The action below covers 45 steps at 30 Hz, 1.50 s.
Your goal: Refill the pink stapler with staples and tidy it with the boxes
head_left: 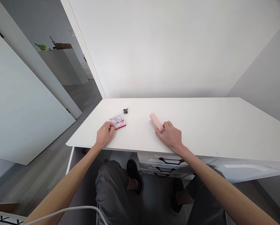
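My right hand (170,134) is closed around the rear end of a pink stapler (155,121), which lies slanted on the white tabletop, its front end pointing away and to the left. A pale base shows under the pink top. To the left, my left hand (105,134) rests on the table with fingers curled, pinching the near left edge of some red-and-white printed cards (120,124). The cards lie overlapping, their print too small to read. Just beyond them sits a small dark metallic object (125,110), perhaps a clip; its kind is unclear.
The white tabletop (201,125) meets a white wall (168,47) at the back. Below its front edge are drawers with black handles (171,161). A white cable (83,207) crosses the lower left. An open doorway shows a grey cabinet (62,67) with things on top.
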{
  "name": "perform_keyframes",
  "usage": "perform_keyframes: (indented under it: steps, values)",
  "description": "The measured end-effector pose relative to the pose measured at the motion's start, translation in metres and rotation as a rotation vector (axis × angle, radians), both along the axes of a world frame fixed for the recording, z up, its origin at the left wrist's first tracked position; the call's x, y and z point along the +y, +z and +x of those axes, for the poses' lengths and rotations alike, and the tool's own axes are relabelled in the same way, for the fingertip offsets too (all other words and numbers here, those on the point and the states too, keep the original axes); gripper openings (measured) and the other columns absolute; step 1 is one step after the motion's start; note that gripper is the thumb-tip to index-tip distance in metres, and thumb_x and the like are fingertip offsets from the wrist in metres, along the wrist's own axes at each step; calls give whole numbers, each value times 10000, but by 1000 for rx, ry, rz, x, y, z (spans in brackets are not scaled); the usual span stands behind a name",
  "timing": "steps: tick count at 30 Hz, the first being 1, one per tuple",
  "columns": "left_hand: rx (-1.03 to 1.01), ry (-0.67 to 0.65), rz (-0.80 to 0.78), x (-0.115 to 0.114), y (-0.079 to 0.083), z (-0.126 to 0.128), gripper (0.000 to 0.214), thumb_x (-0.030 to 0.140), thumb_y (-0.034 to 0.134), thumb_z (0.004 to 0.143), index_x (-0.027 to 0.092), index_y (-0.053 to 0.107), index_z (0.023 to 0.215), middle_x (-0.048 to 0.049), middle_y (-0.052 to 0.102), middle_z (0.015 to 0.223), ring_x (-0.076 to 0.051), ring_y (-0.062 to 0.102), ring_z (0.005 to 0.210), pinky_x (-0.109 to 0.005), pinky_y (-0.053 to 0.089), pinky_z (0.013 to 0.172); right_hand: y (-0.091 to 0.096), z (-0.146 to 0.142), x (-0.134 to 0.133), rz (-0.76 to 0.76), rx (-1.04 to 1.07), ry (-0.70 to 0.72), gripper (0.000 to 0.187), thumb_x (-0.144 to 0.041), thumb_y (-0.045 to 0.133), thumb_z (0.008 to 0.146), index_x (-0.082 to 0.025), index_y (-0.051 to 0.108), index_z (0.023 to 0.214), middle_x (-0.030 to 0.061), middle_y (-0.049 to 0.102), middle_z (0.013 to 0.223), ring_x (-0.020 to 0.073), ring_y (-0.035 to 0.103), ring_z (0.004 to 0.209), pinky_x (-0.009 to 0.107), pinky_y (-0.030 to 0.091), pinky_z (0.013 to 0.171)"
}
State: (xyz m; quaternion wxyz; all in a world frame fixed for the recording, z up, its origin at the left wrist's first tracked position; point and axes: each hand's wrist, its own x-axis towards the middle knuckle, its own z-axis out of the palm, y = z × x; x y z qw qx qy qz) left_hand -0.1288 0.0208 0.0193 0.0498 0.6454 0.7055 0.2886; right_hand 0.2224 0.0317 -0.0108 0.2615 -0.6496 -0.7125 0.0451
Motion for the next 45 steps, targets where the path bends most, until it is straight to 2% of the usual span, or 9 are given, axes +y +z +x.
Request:
perform_keyframes:
  steps: [3, 6, 11, 17, 26, 31, 36, 41, 45]
  values:
    - [233, -83, 146, -3, -5, 7, 302, 339, 493, 941, 221, 703, 1122, -152, 675, 1302, -312, 644, 1086, -448, 489, 950, -1, 14, -9, 0, 3, -51, 290, -469, 585, 995, -219, 529, 859, 39, 650, 951, 152, 526, 641, 304, 262, 571]
    - [367, -194, 205, -7, -10, 12, 389, 313, 465, 986, 216, 687, 1290, -151, 637, 1484, -386, 510, 1420, -563, 397, 1144, -1, 15, -14, -6, 0, -63, 301, -474, 585, 993, -225, 511, 841, 37, 646, 925, 153, 525, 638, 304, 257, 572]
    - [401, -288, 151, -16, -13, 18, 496, 339, 452, 1026, 195, 566, 1487, -154, 668, 1478, -359, 356, 1602, -614, 258, 1288, 2, 12, -22, -30, -52, -52, 319, -482, 585, 990, -221, 513, 820, 54, 658, 925, 152, 540, 632, 305, 225, 569]
    - [415, -395, 83, -29, -13, 43, 549, 415, 423, 1076, 174, 432, 1569, -160, 566, 1586, -319, 395, 1587, -586, 187, 1350, 10, 12, -30, -97, -16, -6, 415, -565, 598, 964, -238, 437, 766, 18, 650, 832, 147, 511, 606, 303, 254, 572]
    - [238, -582, -39, -40, 0, 114, 538, 383, 415, 1089, 228, 390, 1604, -130, 597, 1530, -332, 484, 1427, -554, 421, 1181, 5, 69, -13, -167, 304, 163, 528, -665, 417, 1047, -247, 520, 743, 25, 693, 781, 206, 575, 715, 337, 370, 692]
    - [171, -627, -23, -31, -3, 129, 512, 284, 397, 1079, 243, 407, 1590, -115, 592, 1534, -320, 483, 1439, -523, 464, 1153, 1, 89, -8, -215, 543, 191, 567, -707, 419, 1042, -243, 618, 784, 33, 716, 812, 196, 557, 689, 336, 403, 694]
    - [152, -601, 7, -20, -9, 135, 438, 368, 443, 1097, 252, 475, 1518, -117, 660, 1423, -325, 612, 1278, -536, 515, 1074, -1, 85, -6, -196, 498, 209, 515, -661, 480, 1035, -242, 606, 764, 27, 724, 779, 191, 554, 674, 335, 396, 682]
    - [95, -681, -7, -21, -10, 146, 509, 499, 633, 1025, 280, 511, 1469, -130, 560, 1477, -324, 642, 1257, -517, 558, 1043, 1, 84, -6, -176, 457, 224, 481, -639, 506, 1022, -247, 618, 767, 11, 682, 713, 191, 554, 663, 333, 401, 664]
    - [9, -748, -12, -20, -12, 153, 522, 466, 648, 1022, 323, 472, 1492, -118, 514, 1470, -281, 683, 1167, -469, 603, 975, 5, 85, -7, -186, 388, 308, 385, -588, 569, 994, -254, 699, 855, 9, 710, 758, 187, 579, 674, 335, 426, 677]
